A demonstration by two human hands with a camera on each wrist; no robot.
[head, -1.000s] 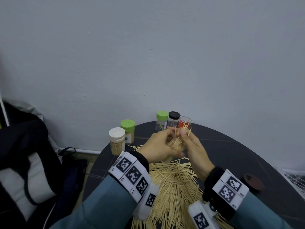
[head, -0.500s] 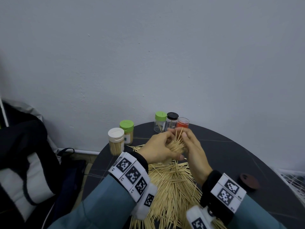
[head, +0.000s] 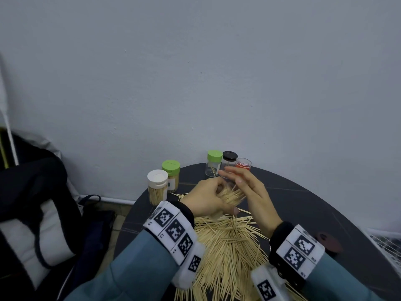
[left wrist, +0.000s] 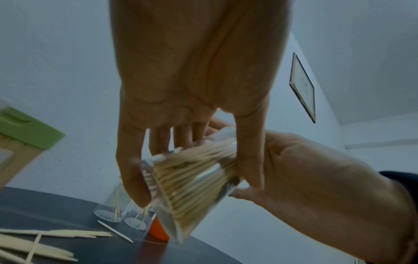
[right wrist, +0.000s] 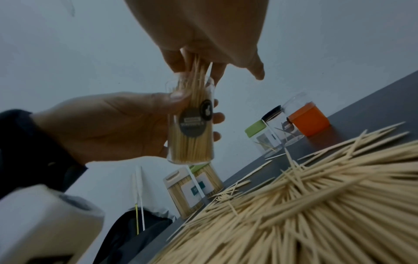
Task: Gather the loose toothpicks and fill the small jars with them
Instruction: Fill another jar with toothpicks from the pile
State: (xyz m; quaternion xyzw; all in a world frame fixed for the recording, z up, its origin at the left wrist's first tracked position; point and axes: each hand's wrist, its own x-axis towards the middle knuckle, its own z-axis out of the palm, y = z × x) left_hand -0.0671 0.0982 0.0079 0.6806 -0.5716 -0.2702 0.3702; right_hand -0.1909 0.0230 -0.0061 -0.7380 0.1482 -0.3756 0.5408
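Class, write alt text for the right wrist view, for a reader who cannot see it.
A left hand holds a clear jar packed with toothpicks above a dark table, while the right hand reaches its fingers into the jar's open top. A big pile of loose toothpicks covers the table; more small jars stand behind.

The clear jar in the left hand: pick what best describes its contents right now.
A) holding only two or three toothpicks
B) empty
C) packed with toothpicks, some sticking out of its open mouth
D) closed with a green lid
C: the right wrist view shows the left hand gripping the clear jar, densely filled with toothpicks, some poking out of its open top toward the right hand.
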